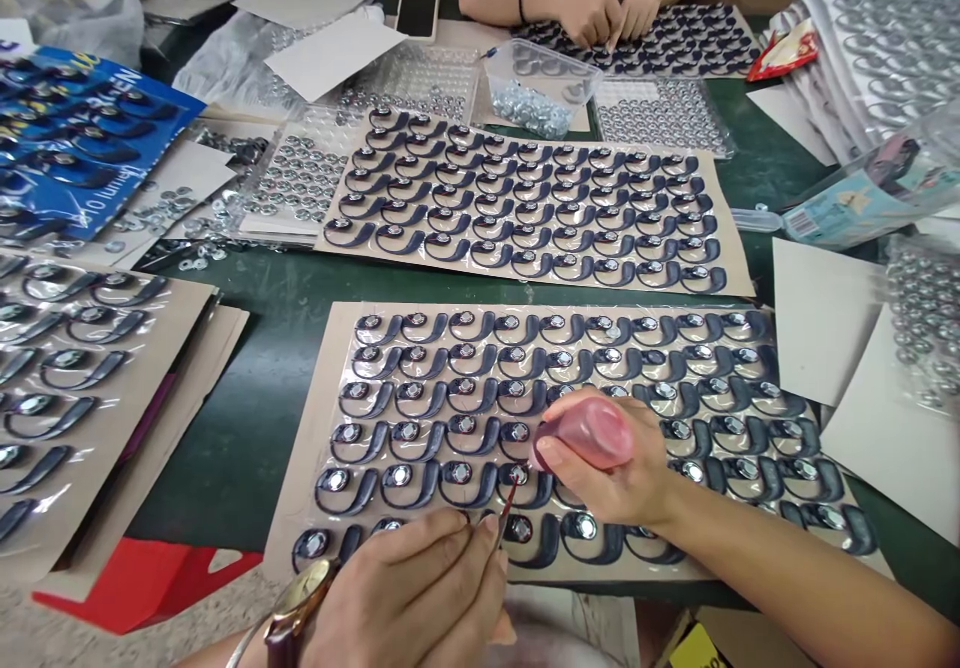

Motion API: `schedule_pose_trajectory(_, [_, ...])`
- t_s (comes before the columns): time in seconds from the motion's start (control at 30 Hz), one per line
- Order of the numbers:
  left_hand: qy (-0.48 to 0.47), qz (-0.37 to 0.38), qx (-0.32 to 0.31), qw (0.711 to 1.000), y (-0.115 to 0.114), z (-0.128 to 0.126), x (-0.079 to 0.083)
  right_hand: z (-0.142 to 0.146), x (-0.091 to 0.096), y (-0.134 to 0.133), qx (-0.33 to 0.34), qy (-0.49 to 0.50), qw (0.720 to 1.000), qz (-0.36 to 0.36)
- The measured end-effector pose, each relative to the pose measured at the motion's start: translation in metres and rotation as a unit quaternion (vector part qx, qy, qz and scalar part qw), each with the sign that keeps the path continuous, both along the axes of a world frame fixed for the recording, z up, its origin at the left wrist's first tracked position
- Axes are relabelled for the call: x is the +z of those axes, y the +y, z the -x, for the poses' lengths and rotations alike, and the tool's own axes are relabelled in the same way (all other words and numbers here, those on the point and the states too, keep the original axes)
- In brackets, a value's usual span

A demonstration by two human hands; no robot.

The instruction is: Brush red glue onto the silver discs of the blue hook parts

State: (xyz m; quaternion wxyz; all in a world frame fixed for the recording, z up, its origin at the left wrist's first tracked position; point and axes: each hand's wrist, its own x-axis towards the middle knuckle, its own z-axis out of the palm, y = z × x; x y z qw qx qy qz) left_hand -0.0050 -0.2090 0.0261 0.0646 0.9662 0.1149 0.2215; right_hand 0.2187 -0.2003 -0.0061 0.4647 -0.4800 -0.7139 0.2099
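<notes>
My right hand (607, 468) is wrapped round a pink squeeze bottle (596, 431), tilted over a card (304, 468) that bears rows of dark curved pieces under clear plastic. Each piece has a round end, mostly topped with a shiny faceted stone. My left hand (420, 588), below a wristwatch (300, 588), pinches a thin pointed tool (507, 511) with a reddish shaft; its exact kind is unclear. The tool's tip is at a stone (517, 474) in the second row from the front. The bottle's nozzle is hidden by my fingers.
A second filled card (525, 208) lies behind mine. At left are stacked cards (187, 348) and a blue printed sheet (97, 148). Beyond sit a clear tub (536, 88) of small stones, bead trays (660, 113) and a phone (417, 14). A co-worker's hands (611, 13) work opposite.
</notes>
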Motion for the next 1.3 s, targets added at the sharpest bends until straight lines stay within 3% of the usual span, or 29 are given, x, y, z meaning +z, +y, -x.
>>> schedule_pose_trajectory(0.37, [-0.024, 0.039, 0.019, 0.999, 0.002, 0.001, -0.002, -0.001, 0.002, -0.001, -0.001, 0.015, 1.000, -0.009])
schedule_pose_trajectory(0.57, [-0.006, 0.098, -0.022, 0.995, 0.008, 0.009, -0.003, -0.001, 0.002, 0.000, 0.023, 0.021, 0.999, 0.013])
schedule_pose_trajectory(0.87, [-0.057, 0.181, 0.021, 0.982, 0.015, 0.007, 0.001, -0.001, 0.000, -0.002, 0.019, 0.011, 1.000, 0.006])
schedule_pose_trajectory(1.3, [-0.112, 0.338, 0.089, 0.930, 0.020, 0.008, -0.009, 0.002, -0.004, -0.005, 0.046, 0.029, 0.998, -0.033])
